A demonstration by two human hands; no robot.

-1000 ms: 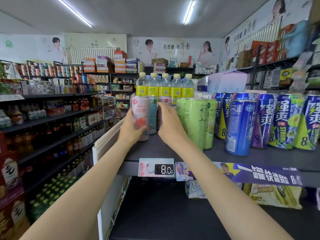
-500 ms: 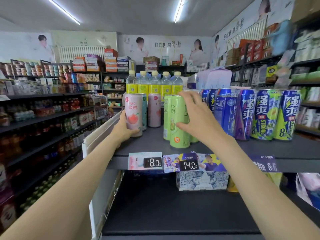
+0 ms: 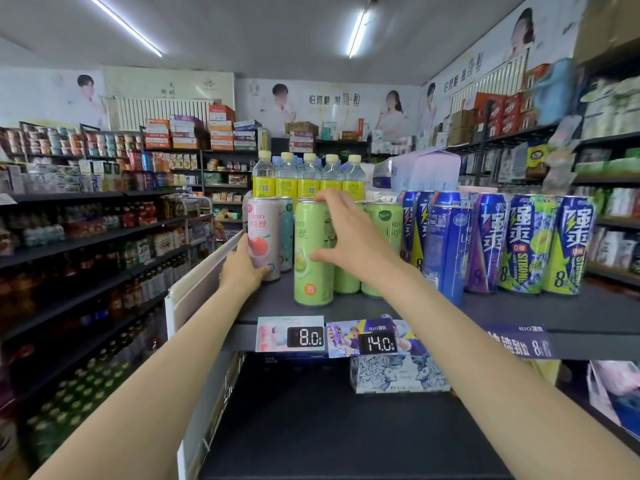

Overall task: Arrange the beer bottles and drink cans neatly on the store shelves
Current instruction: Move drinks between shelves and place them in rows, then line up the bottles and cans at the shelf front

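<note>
Green can [image 3: 313, 252] in right hand [image 3: 349, 233] grasp, pink can [image 3: 264, 237] in left hand [image 3: 242, 268] grasp, blue cans [image 3: 446, 251] just beside

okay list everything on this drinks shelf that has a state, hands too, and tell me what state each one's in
Left hand: grips the pink can.
Pink can: upright, held.
Right hand: fingers curled round the green can.
Green can: upright, out in front of its row.
Blue cans: upright.
Water bottles: upright, capped.
</note>
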